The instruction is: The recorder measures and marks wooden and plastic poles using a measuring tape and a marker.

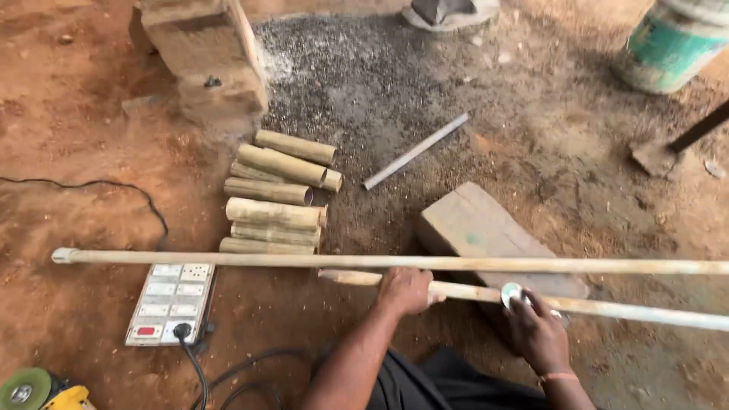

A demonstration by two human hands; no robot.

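While gripped, pole (471, 291) under fingers (414, 298).

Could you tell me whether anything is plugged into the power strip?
Yes: one black plug sits in the power strip, its cable trailing off.

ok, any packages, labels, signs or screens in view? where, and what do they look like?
No screens or signs.
Bucket: top right on the dirt, round, pale with a teal printed label band.
Power strip: lower left on the ground, flat white rectangle of sockets and switches, one red switch, black plug inserted.
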